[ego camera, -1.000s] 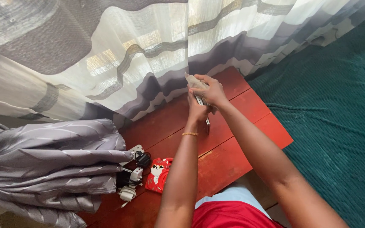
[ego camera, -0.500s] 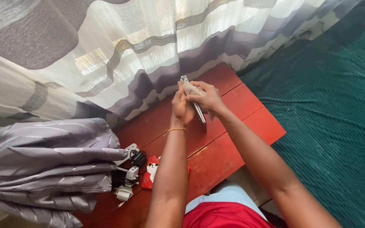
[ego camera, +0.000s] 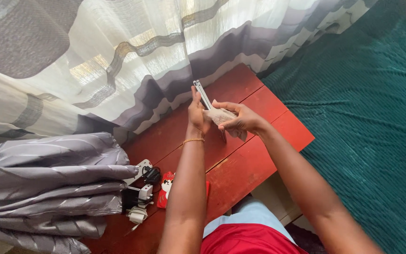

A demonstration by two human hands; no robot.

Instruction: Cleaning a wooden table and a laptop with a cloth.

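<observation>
My left hand (ego camera: 197, 115) holds a thin silver phone (ego camera: 202, 95) on edge above the red wooden table (ego camera: 259, 155). The phone's top sticks out above my fingers. My right hand (ego camera: 240, 120) presses a small crumpled pale cloth (ego camera: 218, 115) against the phone's side. A gold bracelet (ego camera: 193, 140) circles my left wrist.
A red phone case with a cartoon figure (ego camera: 167, 186) lies by my left forearm. Beside it sit a white power strip with black and white plugs (ego camera: 143, 188). Folded grey fabric (ego camera: 48, 178) fills the left. A striped curtain (ego camera: 142, 56) hangs behind, and a green bedspread (ego camera: 377, 117) lies right.
My right hand with the cloth has slid down the phone's side from its top, leaving the top end bare. The view has shifted slightly up and left.
</observation>
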